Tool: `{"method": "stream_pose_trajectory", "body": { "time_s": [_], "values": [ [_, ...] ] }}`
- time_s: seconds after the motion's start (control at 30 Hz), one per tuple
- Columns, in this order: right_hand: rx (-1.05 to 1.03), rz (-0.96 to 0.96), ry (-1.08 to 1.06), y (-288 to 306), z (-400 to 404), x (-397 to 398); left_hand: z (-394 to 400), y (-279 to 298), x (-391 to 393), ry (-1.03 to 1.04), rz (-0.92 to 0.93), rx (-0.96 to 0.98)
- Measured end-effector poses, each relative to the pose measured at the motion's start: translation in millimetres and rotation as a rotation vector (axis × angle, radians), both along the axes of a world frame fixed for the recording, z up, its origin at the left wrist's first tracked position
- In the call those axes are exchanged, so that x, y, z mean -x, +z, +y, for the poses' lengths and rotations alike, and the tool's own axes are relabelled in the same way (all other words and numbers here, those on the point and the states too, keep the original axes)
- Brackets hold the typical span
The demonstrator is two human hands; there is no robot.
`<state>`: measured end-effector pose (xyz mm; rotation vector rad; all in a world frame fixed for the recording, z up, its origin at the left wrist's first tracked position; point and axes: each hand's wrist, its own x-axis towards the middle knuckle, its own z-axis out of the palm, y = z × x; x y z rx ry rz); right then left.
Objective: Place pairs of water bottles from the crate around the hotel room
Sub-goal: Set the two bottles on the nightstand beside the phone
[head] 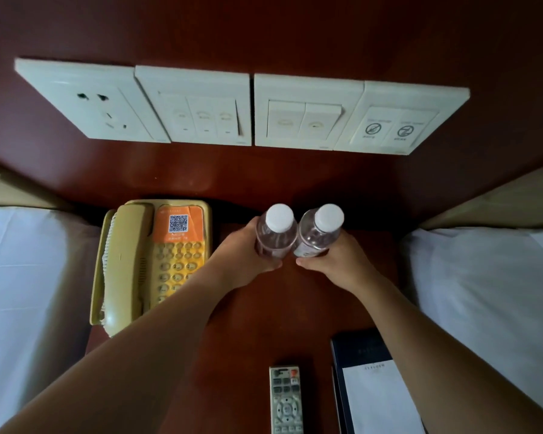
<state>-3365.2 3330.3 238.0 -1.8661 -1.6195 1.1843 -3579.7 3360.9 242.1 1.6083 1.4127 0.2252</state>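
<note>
The left hand (242, 255) is wrapped around one water bottle (276, 233) and the right hand (336, 261) around the other bottle (320, 231); the two white-capped bottles touch side by side, upright at the far end of the tabletop (264, 324), right of the telephone (151, 261); a remote (286, 399) and notepad (376, 399) lie near.

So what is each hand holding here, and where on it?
The left hand grips the left water bottle around its body, below the white cap. The right hand grips the right water bottle the same way. The bottles stand upright, side by side.
</note>
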Motion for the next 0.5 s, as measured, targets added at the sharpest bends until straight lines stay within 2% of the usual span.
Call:
{"method": "stream_pose_trajectory", "body": {
  "time_s": [0.3, 0.5],
  "values": [
    [0.031, 0.009, 0.016, -4, 9, -3, 13, -10, -1, 0.042, -0.025, 0.056],
    [-0.003, -0.011, -0.006, -8, 6, 0, 21, -12, 2, -0.017, -0.031, 0.100]
  ]
}}
